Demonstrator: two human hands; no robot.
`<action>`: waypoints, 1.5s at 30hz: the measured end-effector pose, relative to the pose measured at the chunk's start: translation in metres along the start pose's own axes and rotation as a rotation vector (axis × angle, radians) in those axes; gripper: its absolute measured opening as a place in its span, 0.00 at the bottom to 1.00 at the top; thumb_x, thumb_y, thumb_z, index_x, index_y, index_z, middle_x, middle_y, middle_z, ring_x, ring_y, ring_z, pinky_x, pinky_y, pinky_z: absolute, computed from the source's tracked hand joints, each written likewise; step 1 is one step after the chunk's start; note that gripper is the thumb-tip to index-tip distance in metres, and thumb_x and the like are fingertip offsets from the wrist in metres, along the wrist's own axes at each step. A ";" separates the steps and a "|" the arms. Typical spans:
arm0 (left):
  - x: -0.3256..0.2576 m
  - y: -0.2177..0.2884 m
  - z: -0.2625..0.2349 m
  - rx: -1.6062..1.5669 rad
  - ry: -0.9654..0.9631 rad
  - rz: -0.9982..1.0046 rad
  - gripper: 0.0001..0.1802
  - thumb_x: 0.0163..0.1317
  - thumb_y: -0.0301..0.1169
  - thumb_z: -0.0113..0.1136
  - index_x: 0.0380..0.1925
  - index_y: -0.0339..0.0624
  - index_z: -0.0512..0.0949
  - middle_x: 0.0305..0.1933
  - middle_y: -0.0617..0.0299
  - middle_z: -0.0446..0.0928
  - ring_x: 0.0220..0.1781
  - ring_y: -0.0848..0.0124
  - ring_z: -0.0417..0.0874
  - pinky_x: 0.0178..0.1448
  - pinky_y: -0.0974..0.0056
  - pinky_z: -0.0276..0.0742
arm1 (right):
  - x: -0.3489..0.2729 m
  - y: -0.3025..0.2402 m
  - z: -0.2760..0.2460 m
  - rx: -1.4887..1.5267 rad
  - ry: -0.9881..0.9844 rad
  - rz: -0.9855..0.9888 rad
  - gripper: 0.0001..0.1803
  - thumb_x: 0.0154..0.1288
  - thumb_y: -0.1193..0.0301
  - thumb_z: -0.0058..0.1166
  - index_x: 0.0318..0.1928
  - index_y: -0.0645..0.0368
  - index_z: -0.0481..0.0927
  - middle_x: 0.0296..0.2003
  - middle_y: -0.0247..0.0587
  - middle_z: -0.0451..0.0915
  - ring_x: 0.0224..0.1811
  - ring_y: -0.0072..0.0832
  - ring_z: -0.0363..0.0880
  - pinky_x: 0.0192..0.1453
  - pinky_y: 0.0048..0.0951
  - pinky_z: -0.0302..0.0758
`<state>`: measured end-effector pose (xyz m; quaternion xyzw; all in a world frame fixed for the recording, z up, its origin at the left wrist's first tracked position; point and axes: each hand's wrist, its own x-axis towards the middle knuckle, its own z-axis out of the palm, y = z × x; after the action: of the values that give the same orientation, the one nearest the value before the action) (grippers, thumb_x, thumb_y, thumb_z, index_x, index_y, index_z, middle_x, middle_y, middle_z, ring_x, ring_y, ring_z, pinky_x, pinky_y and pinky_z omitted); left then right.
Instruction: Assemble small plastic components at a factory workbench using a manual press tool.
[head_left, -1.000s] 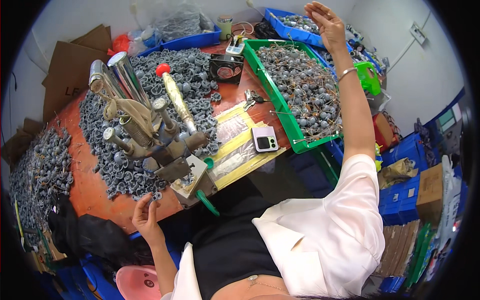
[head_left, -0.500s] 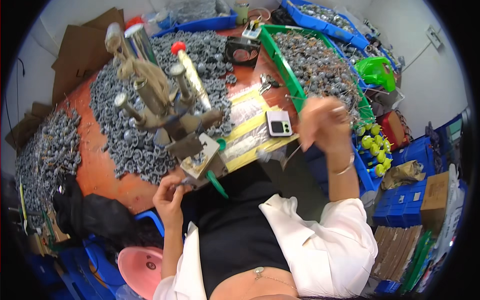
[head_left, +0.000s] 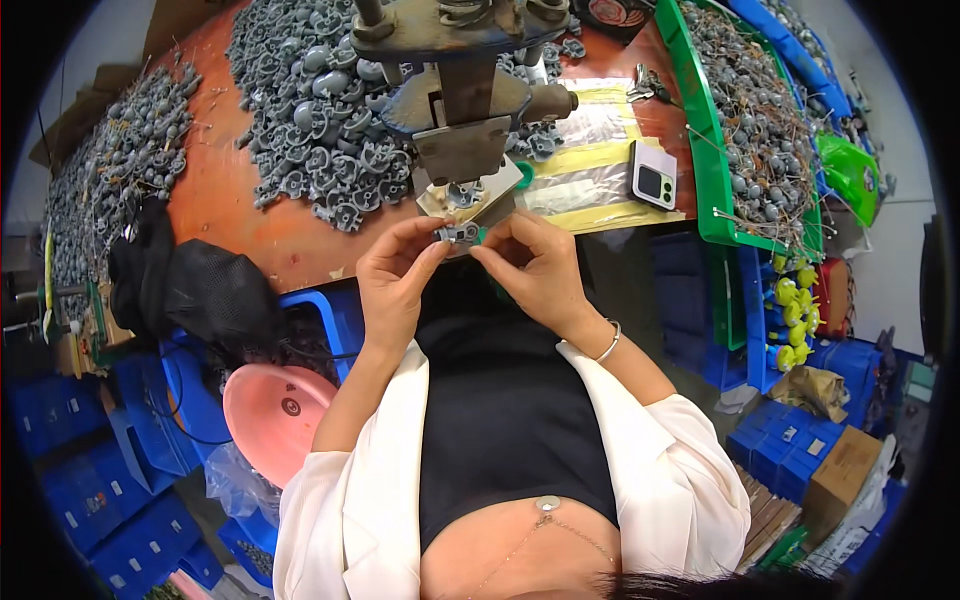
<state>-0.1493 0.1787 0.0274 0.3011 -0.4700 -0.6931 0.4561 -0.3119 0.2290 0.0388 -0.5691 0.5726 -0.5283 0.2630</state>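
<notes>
My left hand [head_left: 397, 277] and my right hand [head_left: 530, 265] meet in front of my chest, both pinching one small grey metal part [head_left: 459, 234] between thumb and fingertips. The part sits just below the base of a metal hand press [head_left: 462, 95] that stands at the table's front edge. A big heap of similar grey parts [head_left: 315, 125] lies on the orange table [head_left: 225, 215] behind and to the left of the press.
A green tray [head_left: 712, 150] of grey parts with wires stands at the right. A small phone [head_left: 654, 174] lies on yellow-edged plastic sheets [head_left: 600, 160]. A black bag [head_left: 190, 285] hangs off the left front. A pink stool [head_left: 275, 415] and blue crates [head_left: 70, 470] are below.
My right hand came back from the far green tray to the press front. My left hand rose to meet it, and both now hold the small part. The view tilted down.
</notes>
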 end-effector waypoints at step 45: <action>0.024 -0.002 0.006 0.976 0.151 0.356 0.09 0.52 0.22 0.65 0.35 0.37 0.80 0.27 0.60 0.74 0.20 0.73 0.68 0.25 0.69 0.64 | 0.015 0.032 0.017 -0.284 0.102 -0.158 0.09 0.52 0.76 0.62 0.36 0.61 0.79 0.22 0.39 0.79 0.21 0.32 0.79 0.25 0.27 0.73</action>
<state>-0.1642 0.1594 0.0279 0.4432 -0.7480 -0.2817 0.4059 -0.3120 0.2034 0.0094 -0.6164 0.6075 -0.4891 0.1081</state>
